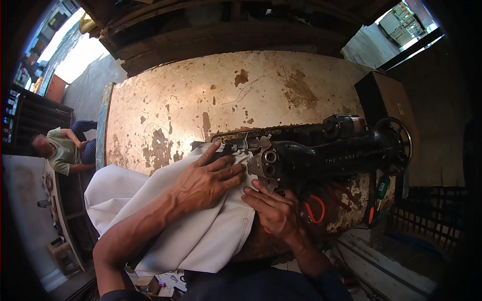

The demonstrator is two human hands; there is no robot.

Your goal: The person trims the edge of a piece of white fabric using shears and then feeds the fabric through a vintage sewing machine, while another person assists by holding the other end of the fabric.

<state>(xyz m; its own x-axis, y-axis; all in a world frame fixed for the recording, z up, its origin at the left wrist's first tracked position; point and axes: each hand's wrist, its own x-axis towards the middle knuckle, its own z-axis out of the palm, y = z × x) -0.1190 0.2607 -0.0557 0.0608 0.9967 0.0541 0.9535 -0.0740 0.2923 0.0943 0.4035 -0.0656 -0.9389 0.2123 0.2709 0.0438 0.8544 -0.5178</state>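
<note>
On white cloth (186,238): left hand (203,178) spread, right hand (275,209) touching (grip unclear); a box (394,95), its contents hidden.

White cloth (201,236): partly hidden under sewing machine (326,156) | right sleeve (331,288): cut by lower edge

Stretches broad and pale as a table (175,95), with brown patches (241,77) scattered over the worn top, small toward the middle and larger at the left and the far right. Shows a blue edge (103,125) along the left end. Turns darker and more mottled in front, toward the right. Bears a black sewing machine (314,158) toward the right, set lengthwise. Carries a white cloth (211,241) left of the machine, loosely folded and drooping past the near edge. Holds a red loop (322,206) just in front of the machine.
</note>
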